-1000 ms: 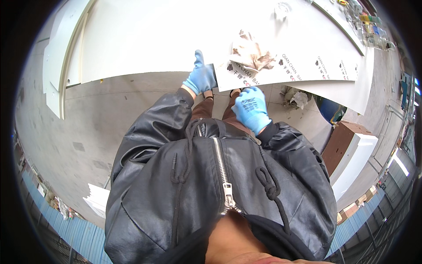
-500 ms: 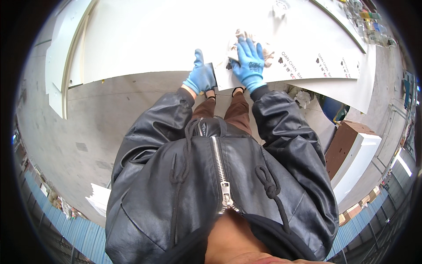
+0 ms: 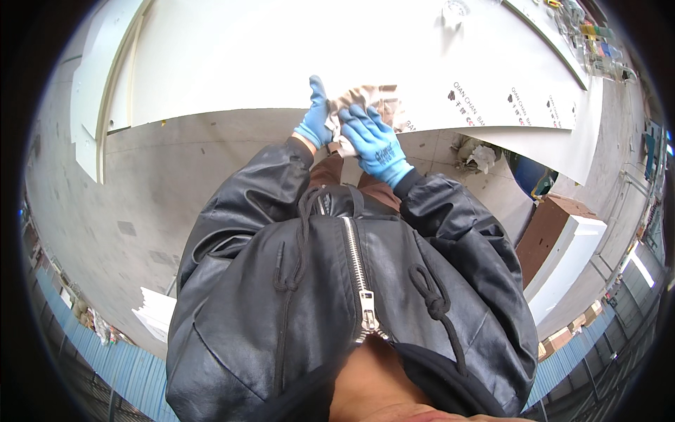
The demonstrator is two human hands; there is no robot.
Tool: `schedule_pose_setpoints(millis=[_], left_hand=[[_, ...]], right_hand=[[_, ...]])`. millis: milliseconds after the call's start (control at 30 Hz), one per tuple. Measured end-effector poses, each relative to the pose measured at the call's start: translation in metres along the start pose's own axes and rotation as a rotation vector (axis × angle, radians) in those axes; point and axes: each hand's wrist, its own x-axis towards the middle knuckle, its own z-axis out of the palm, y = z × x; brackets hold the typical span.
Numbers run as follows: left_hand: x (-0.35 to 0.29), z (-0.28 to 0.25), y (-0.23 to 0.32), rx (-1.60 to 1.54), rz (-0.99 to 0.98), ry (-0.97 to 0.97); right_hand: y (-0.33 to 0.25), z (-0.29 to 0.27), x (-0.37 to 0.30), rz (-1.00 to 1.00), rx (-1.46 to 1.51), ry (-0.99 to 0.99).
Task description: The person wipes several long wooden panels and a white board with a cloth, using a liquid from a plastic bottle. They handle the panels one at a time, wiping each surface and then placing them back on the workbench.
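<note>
My right hand (image 3: 374,146), in a blue work glove, is pressed over a crumpled beige rag (image 3: 385,100) at the near edge of a white printed panel (image 3: 485,112). Part of the rag hangs past that edge, between my two hands. My left hand (image 3: 316,118), also gloved in blue, grips the panel's near left end with its thumb pointing away from me. The rag hides the panel's end here, and the left fingers are mostly out of sight. Beneath the printed panel lies a larger white board (image 3: 225,63).
A roll of clear tape (image 3: 453,13) sits on the white surface. Long strips (image 3: 116,84) lie at the left, with another dark-edged strip (image 3: 545,42) at the right. Bottles and tools crowd the far right corner. A brown and white box (image 3: 562,246) and a blue bin (image 3: 531,174) stand on the floor.
My right hand has slid the rag left and toward me, from on top of the panel to its near left end beside my left hand. The left hand stays almost in place.
</note>
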Motion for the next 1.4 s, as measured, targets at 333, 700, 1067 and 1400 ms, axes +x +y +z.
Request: schedule_pose_setpoints(millis=[333, 700, 1067, 1400], left_hand=[[-0.011, 0.022, 0.007, 0.164, 0.090, 0.007], [0.003, -0.005, 0.000, 0.146, 0.048, 0.172], [0.038, -0.042, -0.004, 0.736, 0.239, -0.143], [0.006, -0.004, -0.003, 0.152, 0.069, 0.067]], right_hand=[[-0.020, -0.009, -0.014, 0.057, 0.071, -0.016], [-0.001, 0.008, 0.003, 0.041, 0.061, 0.020], [0.056, -0.012, 0.024, 0.298, -0.194, 0.202], [0.019, -0.020, -0.036, -0.079, -0.032, -0.116]])
